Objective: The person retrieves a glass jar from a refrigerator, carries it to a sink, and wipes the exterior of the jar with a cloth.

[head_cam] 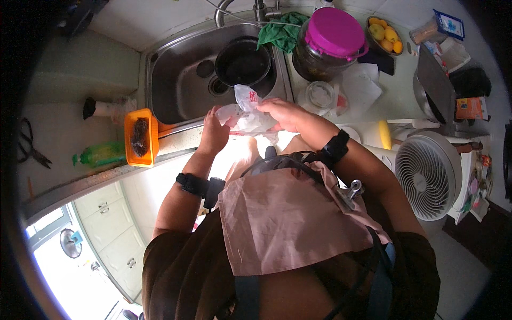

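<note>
Both my hands hold a thin white plastic bag with red print point(256, 122) at the front edge of the steel sink. My left hand point(216, 132) grips the bag's left side. At its right side, my right hand point(282, 114) pinches the plastic, with part of the bag standing up beside the fingers. Something white shows in or through the bag; what it is I cannot tell. Just beyond, a black round pot point(243, 62) sits in the right part of the sink point(176, 76). The lower fingers of both hands are partly hidden by the plastic.
An orange plastic tray point(153, 138) with a dark item stands left of the sink, near a green bottle point(102, 155) and scissors point(30, 146). Rightward are a purple-lidded jar point(336, 32), a glass jar point(320, 96), a fruit bowl point(384, 35) and a white fan point(426, 176).
</note>
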The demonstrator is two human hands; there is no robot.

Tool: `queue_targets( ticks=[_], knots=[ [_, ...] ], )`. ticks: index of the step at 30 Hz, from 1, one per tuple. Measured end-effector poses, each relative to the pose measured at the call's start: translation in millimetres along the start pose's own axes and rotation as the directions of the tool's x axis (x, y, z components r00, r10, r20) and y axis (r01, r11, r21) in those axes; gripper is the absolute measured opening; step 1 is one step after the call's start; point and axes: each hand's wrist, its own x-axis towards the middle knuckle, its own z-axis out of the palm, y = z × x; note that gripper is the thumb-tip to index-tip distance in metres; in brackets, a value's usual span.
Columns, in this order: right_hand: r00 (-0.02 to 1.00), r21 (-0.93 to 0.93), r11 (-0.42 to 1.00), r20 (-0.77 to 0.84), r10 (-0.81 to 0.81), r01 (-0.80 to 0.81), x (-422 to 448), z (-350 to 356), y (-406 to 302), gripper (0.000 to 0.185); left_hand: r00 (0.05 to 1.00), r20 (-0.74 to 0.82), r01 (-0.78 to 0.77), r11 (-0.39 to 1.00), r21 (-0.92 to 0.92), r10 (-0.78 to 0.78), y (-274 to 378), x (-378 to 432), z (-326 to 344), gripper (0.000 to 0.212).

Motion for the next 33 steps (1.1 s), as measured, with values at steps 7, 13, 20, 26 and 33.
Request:
queue_targets(
  ticks=[7, 13, 20, 26, 33],
  knots=[
    [0.983, -0.426, 0.886, 0.09, -0.162, 0.185, 23, -9, 17, 0.026, 0.943, 0.182, 0.328, 0.878, -0.349, -0.279, 44, -1, -1, 0.03],
    [0.939, -0.583, 0.763, 0.001, -0.343, 0.279, 46, 0, 32, 0.028, 0.848, 0.318, 0.53, 0.694, -0.487, -0.424, 48, 7, 3, 0.034],
    [0.944, -0.601, 0.776, -0.106, -0.311, 0.189, 38, 17, 21, 0.031, 0.826, 0.479, 0.564, 0.429, -0.706, -0.297, 34, 11, -1, 0.03],
    [0.937, -0.439, 0.883, -0.212, -0.279, 0.164, 50, 20, 34, 0.027, 0.788, 0.592, 0.6, 0.429, -0.675, -0.169, 78, 19, -6, 0.03],
    [0.984, 0.356, 0.934, -0.173, 0.037, 0.028, 66, 19, 43, 0.023, 0.722, 0.684, 0.664, 0.387, -0.64, -0.105, 97, 30, 3, 0.037]
  ],
)
